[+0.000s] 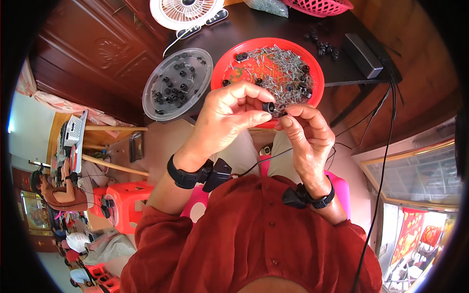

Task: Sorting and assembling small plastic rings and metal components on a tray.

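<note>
Over the near rim of the red round tray (318, 78), my left hand (227, 111) pinches a small black cylindrical plastic part (268, 107) between thumb and fingers. Close beside it, my right hand (309, 131) is closed thumb to finger on a tiny dark piece, mostly hidden by the fingertips. Whether the two pieces touch I cannot tell. In the tray lie many loose silver screw-like metal pins (288, 62) and several black plastic parts (242, 56). To the left, a clear round plastic lid or tray (205, 66) holds more small black parts (182, 73).
A white fan (188, 12) stands at the back of the dark table (342, 68), with a pink basket (320, 6) to its right. A black box-shaped device (363, 56) sits by the right edge, cables trailing down. Another person (68, 193) sits at far left near a red stool (127, 205).
</note>
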